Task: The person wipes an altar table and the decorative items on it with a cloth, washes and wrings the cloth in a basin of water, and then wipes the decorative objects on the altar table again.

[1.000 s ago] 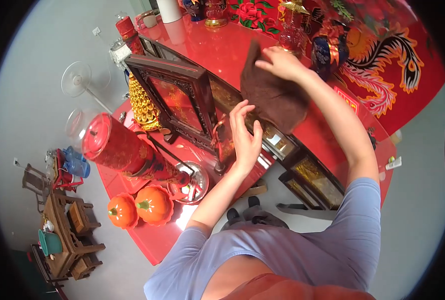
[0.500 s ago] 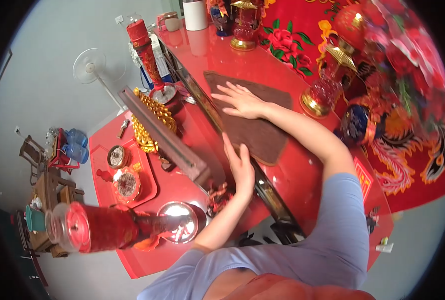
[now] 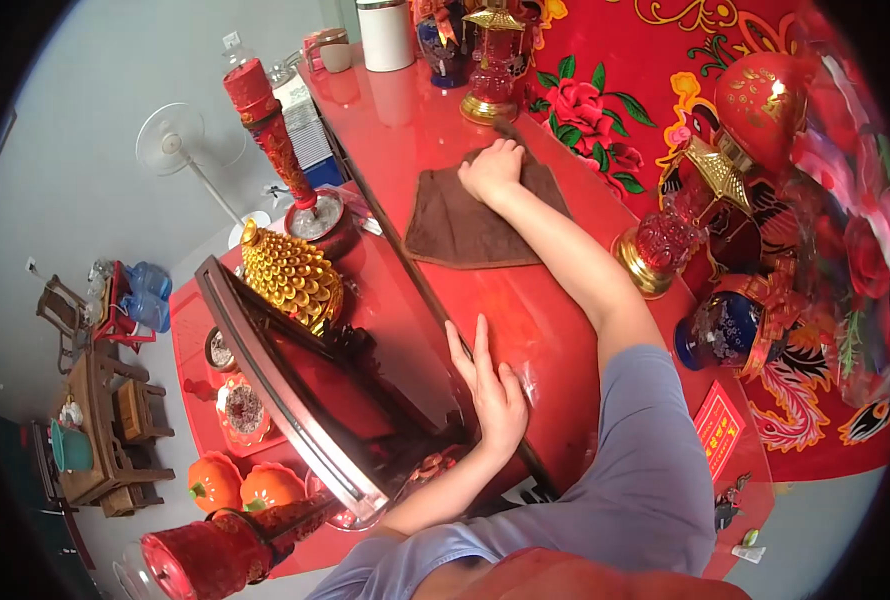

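A brown cloth (image 3: 465, 225) lies on the red upper tabletop, its far edge bunched up. My right hand (image 3: 492, 172) is closed on that far part, fingers curled into the fabric. Nearer to me, my left hand (image 3: 495, 400) rests at the table's edge, open with its fingers stretched out and holding nothing. Beside the left hand, on the lower side, stands a dark framed panel (image 3: 295, 390), tilted in view.
Red lamps with gold bases (image 3: 655, 245) and a blue vase (image 3: 720, 330) line the back. On the lower red table stand a gold scaled ornament (image 3: 290, 275), tall red candles (image 3: 275, 140) and orange pumpkin-shaped pieces (image 3: 215, 482). A white canister (image 3: 385, 35) stands at the far end.
My right hand has gone from lying flat on the cloth to gripping its far edge. The cloth has shifted away from my left hand and folded. The view has tilted.
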The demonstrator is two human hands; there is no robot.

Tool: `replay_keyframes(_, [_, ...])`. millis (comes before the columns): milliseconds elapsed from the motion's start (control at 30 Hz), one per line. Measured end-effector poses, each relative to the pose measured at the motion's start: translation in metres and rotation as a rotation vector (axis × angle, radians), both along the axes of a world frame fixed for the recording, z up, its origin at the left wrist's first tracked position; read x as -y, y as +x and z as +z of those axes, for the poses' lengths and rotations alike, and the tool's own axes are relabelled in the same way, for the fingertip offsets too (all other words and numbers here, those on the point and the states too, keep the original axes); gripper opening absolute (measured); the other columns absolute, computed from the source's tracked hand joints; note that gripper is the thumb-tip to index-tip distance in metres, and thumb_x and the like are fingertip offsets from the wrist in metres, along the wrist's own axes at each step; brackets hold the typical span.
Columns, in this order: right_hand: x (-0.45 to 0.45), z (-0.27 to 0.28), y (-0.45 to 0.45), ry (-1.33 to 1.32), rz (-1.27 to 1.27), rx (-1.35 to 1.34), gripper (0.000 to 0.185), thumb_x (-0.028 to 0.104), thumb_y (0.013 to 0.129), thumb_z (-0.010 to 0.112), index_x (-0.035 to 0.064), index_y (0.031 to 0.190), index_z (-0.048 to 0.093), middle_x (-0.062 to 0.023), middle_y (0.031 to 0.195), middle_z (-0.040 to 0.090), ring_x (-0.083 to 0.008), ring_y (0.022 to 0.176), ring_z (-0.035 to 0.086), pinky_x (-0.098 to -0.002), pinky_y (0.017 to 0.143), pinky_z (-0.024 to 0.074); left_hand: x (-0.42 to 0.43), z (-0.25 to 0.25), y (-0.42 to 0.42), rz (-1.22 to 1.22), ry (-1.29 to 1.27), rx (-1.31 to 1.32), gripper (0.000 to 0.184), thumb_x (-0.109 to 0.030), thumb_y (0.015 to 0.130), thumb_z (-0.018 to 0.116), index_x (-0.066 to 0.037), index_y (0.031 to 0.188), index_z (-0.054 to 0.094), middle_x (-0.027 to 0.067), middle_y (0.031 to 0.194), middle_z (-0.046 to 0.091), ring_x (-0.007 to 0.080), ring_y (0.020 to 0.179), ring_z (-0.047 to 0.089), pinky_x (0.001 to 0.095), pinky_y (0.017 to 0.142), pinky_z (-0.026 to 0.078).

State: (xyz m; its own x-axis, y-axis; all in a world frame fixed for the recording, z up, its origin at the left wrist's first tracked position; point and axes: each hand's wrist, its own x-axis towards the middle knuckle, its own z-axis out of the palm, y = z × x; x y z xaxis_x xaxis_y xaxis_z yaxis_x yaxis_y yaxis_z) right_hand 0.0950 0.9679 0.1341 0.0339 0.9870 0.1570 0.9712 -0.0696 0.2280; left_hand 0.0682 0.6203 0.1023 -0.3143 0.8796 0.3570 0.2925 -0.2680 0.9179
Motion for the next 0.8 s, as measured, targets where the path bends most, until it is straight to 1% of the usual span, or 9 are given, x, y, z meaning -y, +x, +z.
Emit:
replay_keyframes(100, [-0.032,0.001,0.030,-0.100,-0.106,0.106,0.076,0.064,0.093,0.031,0.0040,0.129,0.061,-0.0180,0.135,0.054,-0.0334,0.119,0.044,-0.0518,0.095,0.0349,0.002,0.002,-0.001,-0.008,-0.007,-0.008,0.061,0.006,0.085,0.044,-0.003,0.146,0.039,0.0251,0.159,0.008,0.0389,0.148,0.014,0.0477,0.117,0.018])
replay_keyframes(133, [-0.046,-0.001,0.038,-0.095,-0.151,0.060,0.076,0.063,0.094,0.032,0.0024,0.132,0.058,-0.0198,0.142,0.048,-0.0360,0.130,0.039,-0.0525,0.103,0.0315,0.001,0.002,-0.001,-0.005,-0.005,-0.005,0.060,0.006,0.085,0.044,-0.003,0.144,0.041,0.0251,0.159,0.008,0.0386,0.148,0.014,0.0474,0.117,0.018])
replay_keyframes(200, [-0.086,-0.019,0.061,-0.025,-0.033,-0.005,0.077,0.061,0.094,0.035,0.0003,0.138,0.051,-0.0212,0.148,0.042,-0.0364,0.142,0.028,-0.0510,0.112,0.0256,0.001,-0.001,-0.001,-0.004,0.003,-0.012,0.058,0.006,0.085,0.044,-0.002,0.142,0.043,0.0255,0.159,0.008,0.0385,0.148,0.014,0.0473,0.117,0.019])
replay_keyframes(233, [-0.093,-0.021,0.071,-0.005,0.014,-0.242,0.081,0.060,0.093,0.039,-0.0013,0.145,0.039,-0.0212,0.154,0.032,-0.0342,0.148,0.018,-0.0488,0.118,0.0180,0.000,-0.002,-0.001,-0.004,0.005,-0.015,0.057,0.006,0.085,0.044,-0.002,0.142,0.044,0.0258,0.158,0.008,0.0384,0.148,0.014,0.0472,0.117,0.019])
replay_keyframes(367, [-0.116,-0.035,0.103,0.036,0.155,-0.408,0.085,0.061,0.092,0.043,0.0010,0.151,0.027,-0.0196,0.159,0.021,-0.0352,0.149,0.013,-0.0525,0.119,0.0130,0.001,-0.002,-0.001,-0.003,-0.008,-0.059,0.055,0.006,0.085,0.044,-0.001,0.140,0.046,0.0266,0.158,0.009,0.0385,0.147,0.015,0.0470,0.117,0.021])
replay_keyframes(500, [-0.078,-0.024,0.094,0.017,-0.026,-0.427,0.082,0.061,0.093,0.041,0.0070,0.153,0.027,-0.0210,0.160,0.017,-0.0358,0.150,0.009,-0.0557,0.119,0.0095,-0.001,0.003,-0.003,0.000,0.002,-0.054,0.054,0.006,0.085,0.044,-0.001,0.138,0.047,0.0272,0.157,0.010,0.0387,0.147,0.016,0.0467,0.117,0.021])
replay_keyframes(600, [-0.032,-0.023,0.099,0.035,-0.136,-0.411,0.080,0.060,0.094,0.040,0.0069,0.153,0.027,-0.0220,0.160,0.016,-0.0367,0.149,0.009,-0.0565,0.118,0.0092,-0.002,0.001,-0.001,0.007,0.013,-0.045,0.053,0.007,0.084,0.044,0.000,0.137,0.048,0.0272,0.157,0.010,0.0385,0.146,0.019,0.0464,0.116,0.022])
replay_keyframes(733, [0.026,-0.029,0.101,0.067,-0.062,-0.410,0.079,0.056,0.095,0.041,0.0038,0.152,0.026,-0.0238,0.159,0.017,-0.0383,0.149,0.009,-0.0546,0.119,0.0100,0.000,-0.005,-0.001,0.005,0.057,0.007,0.049,0.007,0.083,0.044,0.000,0.132,0.051,0.0268,0.157,0.012,0.0378,0.145,0.023,0.0451,0.115,0.025])
replay_keyframes(800, [0.059,-0.033,0.093,0.053,0.007,-0.395,0.081,0.055,0.095,0.041,-0.0007,0.151,0.025,-0.0264,0.158,0.017,-0.0398,0.149,0.010,-0.0534,0.119,0.0105,0.001,-0.008,-0.001,0.003,0.067,0.035,0.046,0.008,0.083,0.045,0.001,0.127,0.053,0.0266,0.156,0.013,0.0373,0.144,0.024,0.0439,0.114,0.027])
